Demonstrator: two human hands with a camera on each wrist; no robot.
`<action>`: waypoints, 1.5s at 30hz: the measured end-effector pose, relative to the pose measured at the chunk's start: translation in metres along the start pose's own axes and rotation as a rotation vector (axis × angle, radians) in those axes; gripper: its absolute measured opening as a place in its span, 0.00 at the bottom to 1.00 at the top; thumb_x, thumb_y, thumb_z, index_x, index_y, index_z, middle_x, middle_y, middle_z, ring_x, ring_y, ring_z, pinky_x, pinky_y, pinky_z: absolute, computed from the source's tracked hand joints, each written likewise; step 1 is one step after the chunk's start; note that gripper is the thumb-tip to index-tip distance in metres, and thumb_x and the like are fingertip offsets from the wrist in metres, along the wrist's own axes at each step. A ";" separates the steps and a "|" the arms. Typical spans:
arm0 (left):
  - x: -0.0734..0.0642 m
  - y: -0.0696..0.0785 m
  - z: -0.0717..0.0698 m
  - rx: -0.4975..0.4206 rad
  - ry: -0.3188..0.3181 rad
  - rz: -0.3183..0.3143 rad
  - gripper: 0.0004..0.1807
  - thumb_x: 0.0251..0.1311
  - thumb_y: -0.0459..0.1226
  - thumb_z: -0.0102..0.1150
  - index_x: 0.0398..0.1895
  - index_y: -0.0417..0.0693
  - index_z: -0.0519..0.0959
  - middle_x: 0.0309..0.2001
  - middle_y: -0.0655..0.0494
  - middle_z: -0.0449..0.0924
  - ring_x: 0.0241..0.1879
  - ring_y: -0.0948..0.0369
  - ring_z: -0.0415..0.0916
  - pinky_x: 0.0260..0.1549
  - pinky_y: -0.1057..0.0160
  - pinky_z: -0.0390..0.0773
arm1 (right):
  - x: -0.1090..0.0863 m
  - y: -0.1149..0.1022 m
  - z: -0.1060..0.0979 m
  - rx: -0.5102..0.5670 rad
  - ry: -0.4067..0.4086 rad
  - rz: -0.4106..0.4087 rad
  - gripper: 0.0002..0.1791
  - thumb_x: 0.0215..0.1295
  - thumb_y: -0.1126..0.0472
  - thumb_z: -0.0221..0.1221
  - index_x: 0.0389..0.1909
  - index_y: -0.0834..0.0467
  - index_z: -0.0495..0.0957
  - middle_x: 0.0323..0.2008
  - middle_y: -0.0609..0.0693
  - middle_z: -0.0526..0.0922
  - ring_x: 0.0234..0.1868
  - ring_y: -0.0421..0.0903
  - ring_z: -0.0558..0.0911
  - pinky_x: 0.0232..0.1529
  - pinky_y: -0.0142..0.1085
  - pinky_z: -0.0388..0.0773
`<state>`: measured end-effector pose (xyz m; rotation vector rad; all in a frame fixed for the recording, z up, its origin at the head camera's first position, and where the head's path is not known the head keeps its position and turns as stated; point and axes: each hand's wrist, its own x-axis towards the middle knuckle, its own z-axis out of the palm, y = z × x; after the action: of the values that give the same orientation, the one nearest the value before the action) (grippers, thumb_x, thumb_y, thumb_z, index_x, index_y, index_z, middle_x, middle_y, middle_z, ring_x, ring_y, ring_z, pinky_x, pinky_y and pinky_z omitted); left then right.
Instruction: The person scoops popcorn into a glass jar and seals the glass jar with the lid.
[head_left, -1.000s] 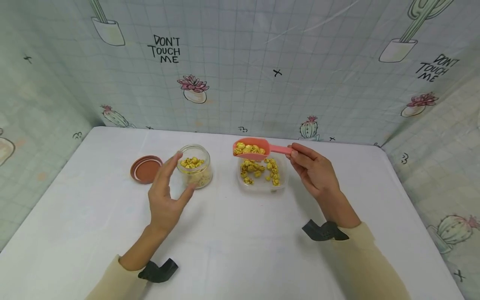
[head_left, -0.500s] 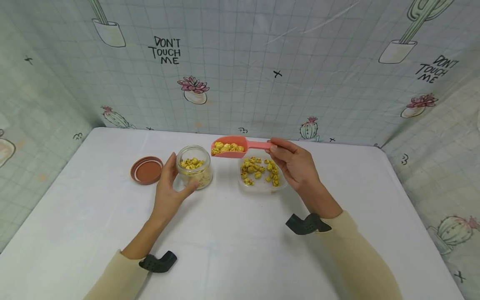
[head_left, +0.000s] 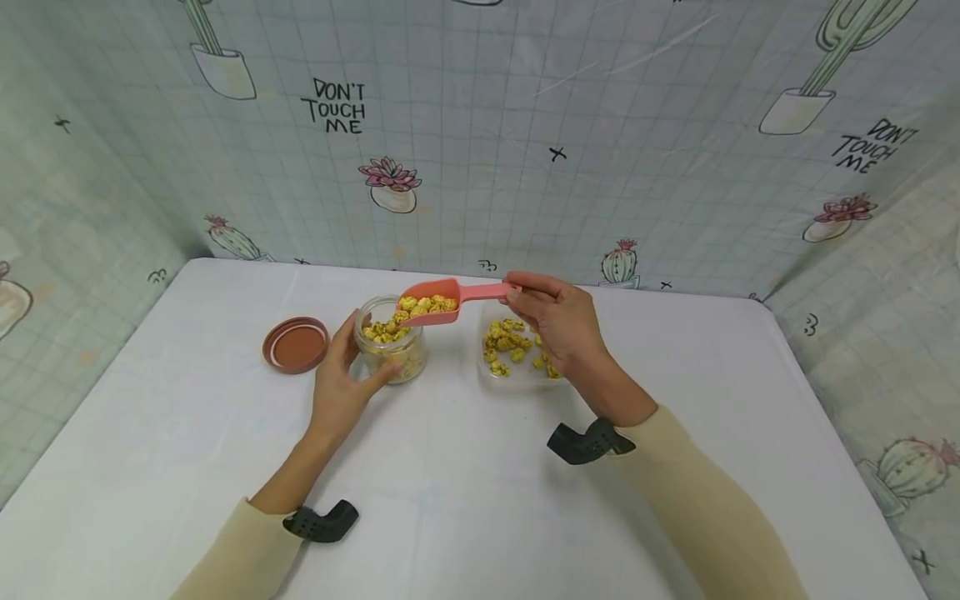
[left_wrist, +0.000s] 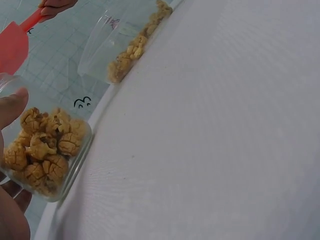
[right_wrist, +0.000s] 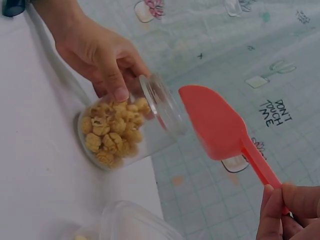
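A clear glass jar, partly filled with yellow popcorn, stands on the table. My left hand grips its side, thumb in front and fingers round the back. In the head view my right hand pinches the handle of a coral-pink scoop, which carries popcorn. The scoop's tip is over the jar's mouth, tilted slightly down toward it. The right wrist view shows the scoop's underside just above the rim. Below my right hand, a clear plastic tub with more popcorn is partly covered by that hand.
A reddish-brown round lid lies on the white table left of the jar. Behind the table's far edge hangs a patterned curtain, and more of it runs along both sides.
My right hand has carried the loaded scoop leftward from above the tub to the jar's mouth. My left hand has closed in around the jar.
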<state>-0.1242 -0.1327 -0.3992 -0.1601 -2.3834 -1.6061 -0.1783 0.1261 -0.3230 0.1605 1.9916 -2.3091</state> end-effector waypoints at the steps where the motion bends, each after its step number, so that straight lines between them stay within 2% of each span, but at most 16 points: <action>1: 0.000 0.000 0.000 0.000 0.002 -0.001 0.45 0.53 0.30 0.69 0.71 0.33 0.53 0.68 0.37 0.59 0.67 0.45 0.59 0.66 0.50 0.59 | 0.000 -0.001 0.002 -0.034 0.000 -0.011 0.17 0.63 0.67 0.62 0.53 0.62 0.79 0.48 0.54 0.83 0.46 0.48 0.83 0.52 0.36 0.78; 7: -0.002 0.000 0.001 0.002 0.010 0.005 0.45 0.52 0.30 0.69 0.71 0.32 0.54 0.68 0.37 0.59 0.67 0.45 0.59 0.66 0.51 0.60 | -0.001 -0.008 0.012 -0.191 0.012 -0.080 0.14 0.61 0.63 0.64 0.49 0.57 0.82 0.44 0.51 0.85 0.43 0.46 0.84 0.51 0.35 0.79; 13: -0.001 0.000 0.001 0.003 0.014 0.026 0.45 0.52 0.29 0.69 0.70 0.31 0.54 0.68 0.36 0.59 0.66 0.43 0.60 0.66 0.50 0.61 | -0.003 -0.014 0.020 -0.273 -0.001 -0.165 0.13 0.61 0.63 0.64 0.47 0.57 0.83 0.42 0.49 0.85 0.42 0.46 0.84 0.50 0.36 0.80; 21: -0.001 0.000 0.000 0.005 0.012 0.024 0.45 0.52 0.29 0.69 0.71 0.32 0.55 0.69 0.38 0.59 0.66 0.45 0.59 0.65 0.51 0.61 | -0.006 -0.023 0.024 -0.381 -0.030 -0.294 0.13 0.62 0.62 0.64 0.48 0.58 0.83 0.42 0.47 0.85 0.43 0.42 0.83 0.46 0.32 0.81; 34: 0.000 -0.002 0.000 -0.009 0.019 0.050 0.46 0.50 0.28 0.70 0.70 0.31 0.55 0.68 0.38 0.59 0.66 0.45 0.59 0.65 0.52 0.61 | -0.012 -0.036 0.033 -0.537 -0.048 -0.461 0.14 0.59 0.62 0.65 0.47 0.57 0.84 0.42 0.46 0.85 0.43 0.38 0.82 0.44 0.29 0.81; 45: 0.001 -0.002 0.001 -0.001 0.021 0.039 0.46 0.49 0.27 0.70 0.70 0.30 0.55 0.68 0.37 0.59 0.66 0.43 0.59 0.65 0.51 0.61 | -0.016 -0.042 0.036 -0.591 -0.064 -0.522 0.13 0.59 0.62 0.66 0.46 0.55 0.84 0.41 0.46 0.85 0.40 0.38 0.82 0.43 0.29 0.81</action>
<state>-0.1255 -0.1328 -0.4008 -0.1875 -2.3490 -1.5842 -0.1688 0.0964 -0.2742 -0.5212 2.8220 -1.7749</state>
